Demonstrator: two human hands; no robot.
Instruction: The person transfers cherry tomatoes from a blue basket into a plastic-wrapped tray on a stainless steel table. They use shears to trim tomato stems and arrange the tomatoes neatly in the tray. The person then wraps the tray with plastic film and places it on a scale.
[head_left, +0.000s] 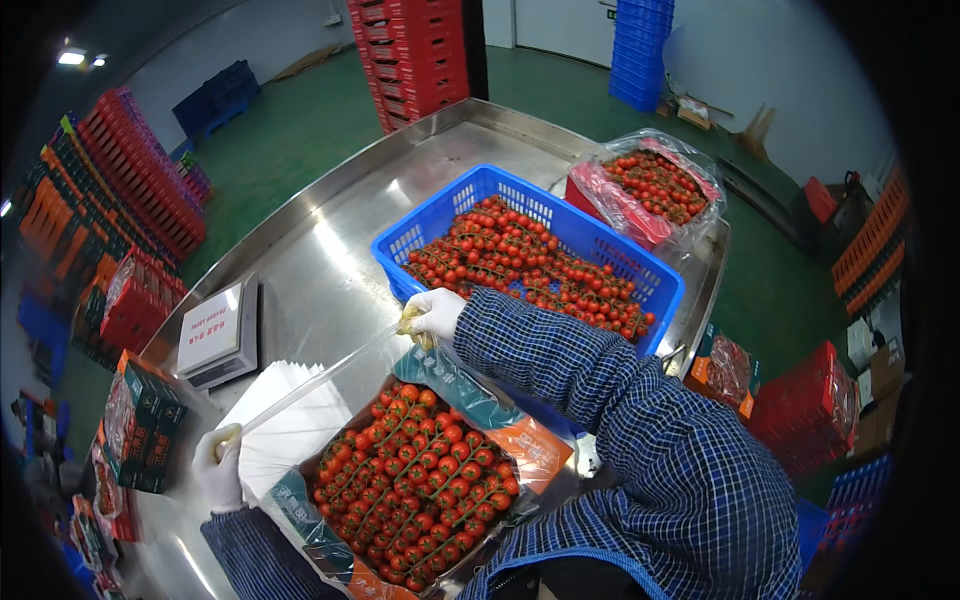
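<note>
A carton (531, 448) in teal and orange, packed with cherry tomatoes on the vine (412, 487), stands right in front of me. Clear plastic film (330, 379) lines it and hangs over its sides. My left hand (219, 465), in a white glove, pinches the film's edge at the carton's left. At the far side, my right hand (435, 315) grips the same edge, its glove stained yellowish at the fingertips. The film is drawn taut between both hands. Under that stretch lies a fanned stack of white paper sheets (281, 401).
Beyond my right arm sits a blue plastic crate (480, 176) of vine tomatoes. A bagged red carton (649, 191) of tomatoes is at the table's far corner. A box-shaped white-topped device (217, 330) rests near the raised left rim of the steel table (352, 247). Stacked cartons (146, 424) stand at left.
</note>
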